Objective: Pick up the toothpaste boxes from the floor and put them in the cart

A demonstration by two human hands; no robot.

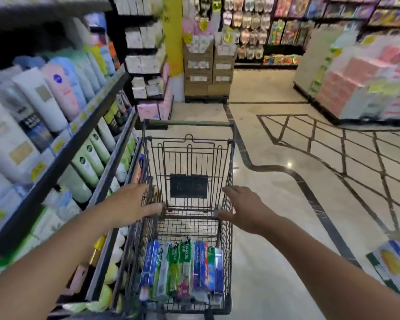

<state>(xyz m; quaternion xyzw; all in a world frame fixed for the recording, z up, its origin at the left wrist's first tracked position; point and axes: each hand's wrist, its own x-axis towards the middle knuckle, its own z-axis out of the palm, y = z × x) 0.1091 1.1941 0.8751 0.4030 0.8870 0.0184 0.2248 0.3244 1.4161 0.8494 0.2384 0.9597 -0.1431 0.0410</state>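
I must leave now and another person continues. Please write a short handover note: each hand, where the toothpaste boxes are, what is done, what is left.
Left hand: open, empty, at the left edge of the cart.
Right hand: open, empty, at the cart's right edge.
Toothpaste boxes: a row of them lies side by side on the cart's bottom, near end.
Done: those boxes are in the cart.
Left: no box shows on the visible floor; check the floor outside the view, beside and behind the cart, before closing the job.
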